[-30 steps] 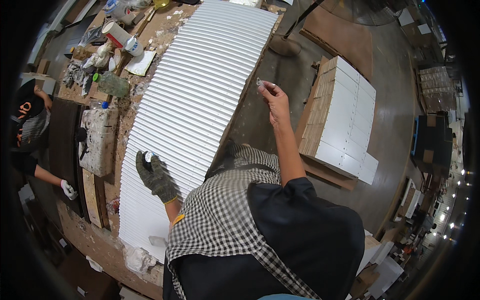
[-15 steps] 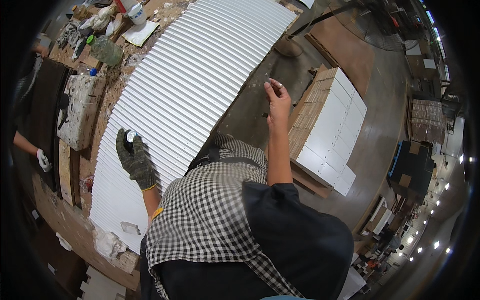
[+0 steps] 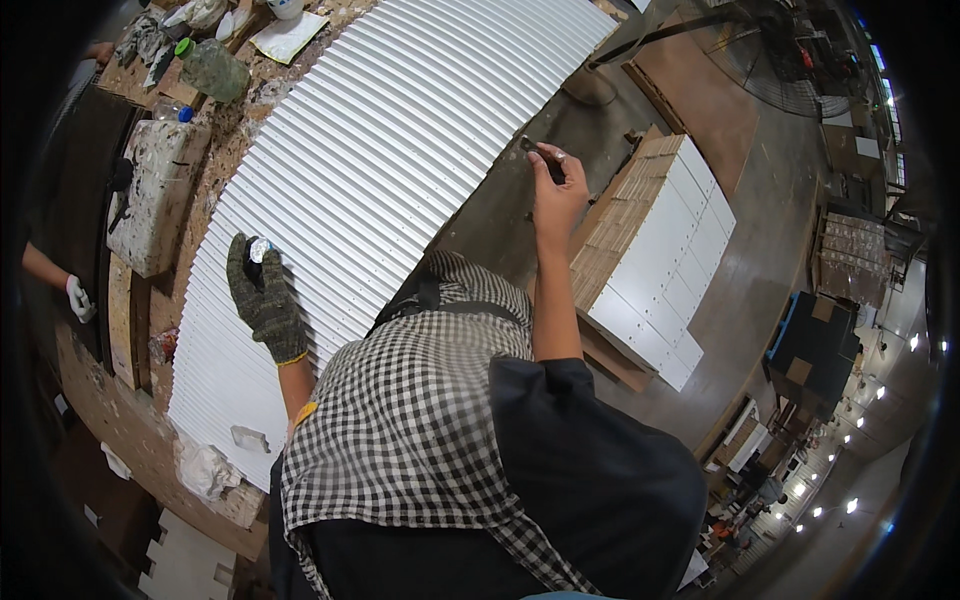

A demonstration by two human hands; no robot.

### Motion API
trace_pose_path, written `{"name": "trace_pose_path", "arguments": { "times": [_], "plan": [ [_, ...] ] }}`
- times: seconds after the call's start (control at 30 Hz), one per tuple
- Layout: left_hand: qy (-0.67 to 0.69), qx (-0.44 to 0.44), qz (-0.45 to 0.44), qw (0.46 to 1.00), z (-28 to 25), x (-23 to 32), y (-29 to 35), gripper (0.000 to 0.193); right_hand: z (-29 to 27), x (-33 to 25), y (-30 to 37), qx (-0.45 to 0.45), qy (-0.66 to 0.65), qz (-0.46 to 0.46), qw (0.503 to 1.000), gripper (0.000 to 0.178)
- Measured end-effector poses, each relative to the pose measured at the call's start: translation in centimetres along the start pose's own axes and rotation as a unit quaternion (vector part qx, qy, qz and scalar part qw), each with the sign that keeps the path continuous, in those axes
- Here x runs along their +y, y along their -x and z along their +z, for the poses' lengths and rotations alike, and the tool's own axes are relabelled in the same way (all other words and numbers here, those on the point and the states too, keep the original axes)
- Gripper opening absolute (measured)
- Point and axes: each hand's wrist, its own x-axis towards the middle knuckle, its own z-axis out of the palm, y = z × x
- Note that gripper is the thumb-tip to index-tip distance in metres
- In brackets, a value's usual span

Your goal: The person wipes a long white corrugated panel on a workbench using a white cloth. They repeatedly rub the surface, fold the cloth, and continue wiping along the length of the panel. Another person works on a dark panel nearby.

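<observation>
A long white fluted panel (image 3: 380, 150) lies across the workbench in front of me. My left hand (image 3: 265, 300), in a dark knit glove, rests on the panel's near part and grips a small dark container with a pale top (image 3: 257, 252). My bare right hand (image 3: 555, 190) is raised past the panel's right edge, pinching a small dark tool (image 3: 540, 155) between the fingers. My checked shirt and dark apron fill the lower middle of the view.
A stack of white boards (image 3: 660, 250) stands on the floor to the right. On the bench's left are a plastic bottle with a green cap (image 3: 210, 68), a paste-smeared board (image 3: 150, 190), and crumpled rags (image 3: 205, 470). Another person's white-gloved hand (image 3: 78, 298) reaches in at far left.
The view has shifted, so the panel sits higher and closer. My left hand stays on the panel with the container. My right hand remains raised with the tool.
</observation>
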Motion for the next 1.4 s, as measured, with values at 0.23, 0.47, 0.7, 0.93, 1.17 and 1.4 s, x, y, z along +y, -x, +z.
{"name": "trace_pose_path", "arguments": {
  "times": [0.23, 0.47, 0.7, 0.93, 1.17, 1.4],
  "plan": [
    [0.024, 0.002, -0.034, 0.999, 0.2, 0.0, -0.2, 0.045, 0.4, 0.3, -0.1, -0.014, 0.046, -0.035, 0.998, 0.013],
    [0.022, 0.003, -0.018, 1.0, 0.2, 0.3, 0.0, 0.043, 0.7, 0.8, -0.4, -0.022, 0.07, -0.064, 0.995, 0.014],
    [0.019, 0.002, -0.028, 0.999, 0.3, 1.0, 0.0, 0.042, 1.1, 1.0, -0.3, 0.02, 0.006, -0.037, 0.999, 0.013],
    [0.023, 0.007, -0.026, 0.999, 0.3, 0.7, 0.1, 0.042, 0.9, -0.6, 0.0, 0.022, 0.142, -0.136, 0.98, 0.013],
    [0.002, 0.008, -0.003, 1.0, 0.1, 0.2, 0.0, 0.043, 0.5, -0.6, 0.0, 0.021, 0.191, -0.173, 0.966, 0.015],
    [0.03, 0.012, -0.048, 0.998, 0.5, 1.1, 0.0, 0.042, 0.4, -1.0, -0.2, 0.048, 0.259, -0.222, 0.939, 0.019]
  ]
}}
